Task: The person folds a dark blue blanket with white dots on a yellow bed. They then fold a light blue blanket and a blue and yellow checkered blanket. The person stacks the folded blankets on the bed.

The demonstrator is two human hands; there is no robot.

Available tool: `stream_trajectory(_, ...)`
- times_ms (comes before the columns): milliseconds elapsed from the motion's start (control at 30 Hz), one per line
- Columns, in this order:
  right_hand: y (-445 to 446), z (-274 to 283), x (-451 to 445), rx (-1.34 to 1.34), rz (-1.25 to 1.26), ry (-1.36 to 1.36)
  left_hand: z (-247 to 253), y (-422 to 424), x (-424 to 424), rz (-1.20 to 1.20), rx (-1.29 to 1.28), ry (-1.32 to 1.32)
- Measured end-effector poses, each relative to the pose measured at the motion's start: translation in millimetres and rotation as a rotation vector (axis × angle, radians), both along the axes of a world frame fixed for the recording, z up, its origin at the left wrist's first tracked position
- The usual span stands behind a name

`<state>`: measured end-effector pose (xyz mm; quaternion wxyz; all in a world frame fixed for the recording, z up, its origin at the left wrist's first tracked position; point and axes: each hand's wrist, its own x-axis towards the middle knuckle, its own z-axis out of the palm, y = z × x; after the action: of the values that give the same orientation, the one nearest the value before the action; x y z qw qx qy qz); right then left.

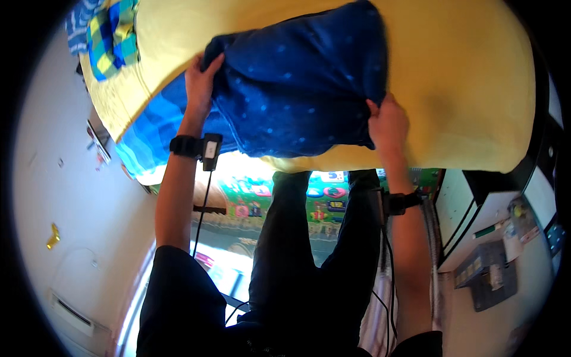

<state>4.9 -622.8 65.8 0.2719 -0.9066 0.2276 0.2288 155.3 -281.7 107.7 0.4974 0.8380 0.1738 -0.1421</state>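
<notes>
A dark blue cloth with small light spots point(294, 89), folded or bunched in layers, is held over a bed with a yellow sheet point(464, 98). My left hand point(200, 82) grips its left edge, thumb on top near the upper corner. On the opposite side, my right hand point(388, 120) pinches the edge close to the lower right corner. Beneath and left of the dark cloth lies a lighter blue patterned cloth point(156, 129). What my fingers do behind the fabric is hidden.
A blue, green and yellow checked cloth point(113, 40) lies at the bed's upper left. Below the bed's near edge, a colourful patterned mat point(328, 192) covers the floor around my legs. White and black furniture point(482, 214) stands at right. Cables hang from both wrist straps.
</notes>
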Motion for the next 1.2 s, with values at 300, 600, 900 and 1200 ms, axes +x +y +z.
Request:
stream_trajectory(300, 5, 22, -6, 0.137, -0.041, -0.111, -20, 16, -89, 0.146, 0.122, -0.251)
stream_trajectory(600, 128, 83, -39, 0.087, 0.698, -0.454, -39, 5, -289, 0.647, -0.055, 0.113)
stream_trajectory(900, 233, 38, -13, 0.013, 0.826, -0.472, -7, 31, -254, 0.255, -0.147, 0.118)
stream_trajectory(1200, 240, 87, -21, 0.214, 0.611, -0.508, -8, 39, -218, -0.054, -0.452, -0.067)
